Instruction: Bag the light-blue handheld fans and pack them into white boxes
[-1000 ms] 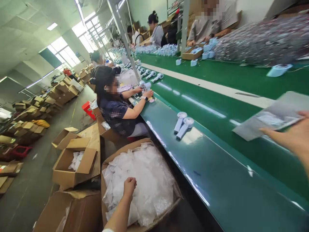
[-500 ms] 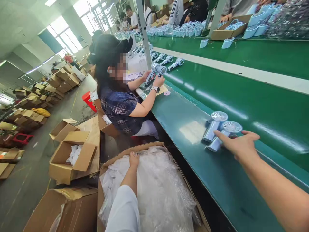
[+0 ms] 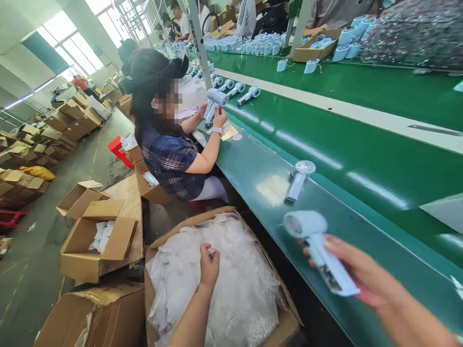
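Above the near edge of the green conveyor belt (image 3: 361,120), the person's right hand (image 3: 365,274) is grasping a pale blue handheld fan (image 3: 318,250) by its handle, fingers wrapped around the lower part of the shaft. From that grip, the fan's round head is pointing up and to the left, tilted, with its back face toward the camera, and the handle end is sticking out to the lower right past the fingers. Just beyond the grip, farther along the belt, 1 second fan (image 3: 299,178) is lying flat on the green surface, head away from the person, apart from the held one.

Down and to the left of that grip, the left hand (image 3: 209,265) is reaching into a large cardboard box (image 3: 173,231) standing on the floor beside the belt. It is clenching on the clear plastic bags (image 3: 235,289) that fill the box, with a bit of film pinched at the fingertips.

Farther up the belt from both hands, a co-worker in a plaid shirt (image 3: 170,159) is sitting at the edge and holding another fan in both hands. Beyond that person, 3 more fans (image 3: 237,91) are lying in a row. To the left of the box, smaller open cartons (image 3: 96,236) are resting on the floor.
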A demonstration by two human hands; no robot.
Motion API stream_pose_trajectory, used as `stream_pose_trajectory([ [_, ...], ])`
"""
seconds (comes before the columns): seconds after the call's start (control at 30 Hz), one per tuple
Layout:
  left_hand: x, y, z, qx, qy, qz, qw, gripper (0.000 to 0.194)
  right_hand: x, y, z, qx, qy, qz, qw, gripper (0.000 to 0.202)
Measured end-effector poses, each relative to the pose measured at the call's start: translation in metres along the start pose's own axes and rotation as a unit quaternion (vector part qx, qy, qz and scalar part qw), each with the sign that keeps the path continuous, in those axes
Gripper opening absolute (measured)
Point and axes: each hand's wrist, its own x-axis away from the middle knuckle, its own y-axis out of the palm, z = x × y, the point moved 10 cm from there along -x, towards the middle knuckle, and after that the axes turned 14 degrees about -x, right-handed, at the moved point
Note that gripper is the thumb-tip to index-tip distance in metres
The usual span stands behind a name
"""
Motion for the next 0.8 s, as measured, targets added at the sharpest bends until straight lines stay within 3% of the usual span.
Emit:
stream_pose_trajectory([
  [0.03,0.022,0.002,0.009,0.068,0.012,-0.021,0.997,0.035,0.025,0.025,0.032,-0.069,0.087,-0.081,0.991,0.043],
  [0.1,0.063,0.006,0.029,0.212,0.025,-0.069,0.975,0.051,0.077,0.071,0.083,-0.160,0.209,-0.212,0.941,0.044],
  [0.17,0.099,0.008,0.048,0.301,0.023,-0.113,0.947,0.060,0.119,0.099,0.117,-0.203,0.265,-0.298,0.894,0.050],
  [0.23,0.131,0.006,0.065,0.335,0.026,-0.155,0.929,0.055,0.147,0.109,0.137,-0.227,0.285,-0.341,0.867,0.067],
  [0.3,0.160,0.000,0.082,0.333,0.053,-0.200,0.920,0.042,0.163,0.102,0.146,-0.239,0.284,-0.344,0.862,0.084],
  [0.37,0.188,-0.005,0.096,0.306,0.091,-0.246,0.915,0.033,0.178,0.090,0.146,-0.242,0.284,-0.345,0.861,0.088],
  [0.47,0.227,-0.006,0.107,0.265,0.132,-0.320,0.900,0.029,0.210,0.073,0.138,-0.224,0.297,-0.376,0.849,0.074],
  [0.53,0.247,-0.007,0.108,0.247,0.148,-0.333,0.898,0.029,0.227,0.059,0.132,-0.203,0.289,-0.375,0.857,0.059],
  [0.6,0.255,-0.012,0.103,0.245,0.138,-0.286,0.916,0.027,0.238,0.041,0.127,-0.187,0.259,-0.341,0.884,0.047],
  [0.7,0.263,-0.024,0.094,0.266,0.097,-0.167,0.944,0.025,0.252,0.013,0.127,-0.171,0.218,-0.274,0.921,0.039],
  [0.8,0.276,-0.032,0.103,0.264,0.107,-0.091,0.954,0.028,0.270,-0.012,0.143,-0.132,0.212,-0.220,0.943,0.040],
])
